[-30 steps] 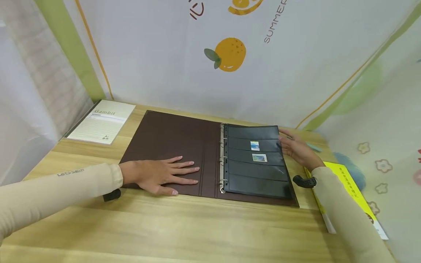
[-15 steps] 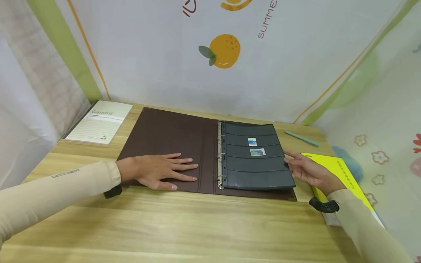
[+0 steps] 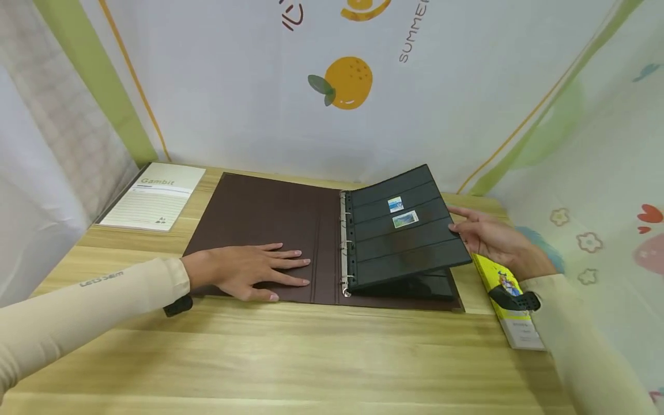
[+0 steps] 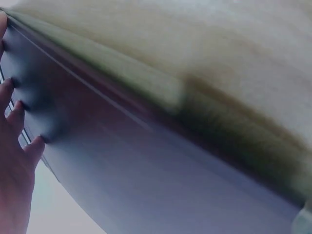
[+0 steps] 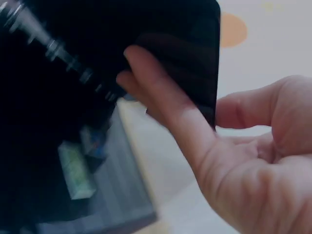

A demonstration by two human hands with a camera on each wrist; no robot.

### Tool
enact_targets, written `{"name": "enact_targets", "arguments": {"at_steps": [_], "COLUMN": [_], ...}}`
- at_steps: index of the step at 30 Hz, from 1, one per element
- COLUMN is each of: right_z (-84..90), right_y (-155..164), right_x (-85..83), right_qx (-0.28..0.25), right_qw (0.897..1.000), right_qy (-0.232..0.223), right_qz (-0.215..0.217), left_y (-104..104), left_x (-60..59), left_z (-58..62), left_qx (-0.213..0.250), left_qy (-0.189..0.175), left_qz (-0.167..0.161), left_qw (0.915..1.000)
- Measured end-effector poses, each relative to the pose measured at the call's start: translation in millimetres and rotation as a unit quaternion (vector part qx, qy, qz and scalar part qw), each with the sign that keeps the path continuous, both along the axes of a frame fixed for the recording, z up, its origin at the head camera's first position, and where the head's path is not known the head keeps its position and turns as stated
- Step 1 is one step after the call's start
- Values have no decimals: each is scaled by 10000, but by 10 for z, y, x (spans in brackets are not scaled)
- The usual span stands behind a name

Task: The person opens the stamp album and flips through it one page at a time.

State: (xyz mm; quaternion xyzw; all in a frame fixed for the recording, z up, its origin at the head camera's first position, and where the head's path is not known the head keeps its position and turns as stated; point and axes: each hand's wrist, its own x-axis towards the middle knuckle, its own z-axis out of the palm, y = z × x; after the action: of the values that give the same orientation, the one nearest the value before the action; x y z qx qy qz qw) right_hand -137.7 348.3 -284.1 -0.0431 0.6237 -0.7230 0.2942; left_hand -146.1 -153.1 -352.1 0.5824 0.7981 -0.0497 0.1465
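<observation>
Black page (image 3: 404, 236) edge now lifted

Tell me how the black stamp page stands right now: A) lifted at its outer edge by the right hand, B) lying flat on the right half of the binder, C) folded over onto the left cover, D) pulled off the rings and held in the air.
A: the right hand holds the outer edge of the black stamp page, which tilts up while its holes stay on the rings.
</observation>
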Motion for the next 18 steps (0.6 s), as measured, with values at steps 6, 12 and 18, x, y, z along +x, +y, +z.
{"name": "enact_targets", "arguments": {"at_steps": [6, 12, 18], "right_z": [455, 786, 1020], "right_y": [-254, -529, -773], "right_x": [-63, -109, -154], "right_qx": [1421, 2511, 3127], "right_qw": [9892, 9659, 9463], "right_qy": [370, 623, 718], "right_qz": [-14, 122, 394], "left_y": [16, 9, 12], "left_x": [4, 10, -8], "left_z": [37, 28, 15], "left_qx": [-26, 1, 2], "left_qy": [-82, -233, -284], "left_qz": [11, 61, 72], "left_qw": [10000, 9997, 9996]}}
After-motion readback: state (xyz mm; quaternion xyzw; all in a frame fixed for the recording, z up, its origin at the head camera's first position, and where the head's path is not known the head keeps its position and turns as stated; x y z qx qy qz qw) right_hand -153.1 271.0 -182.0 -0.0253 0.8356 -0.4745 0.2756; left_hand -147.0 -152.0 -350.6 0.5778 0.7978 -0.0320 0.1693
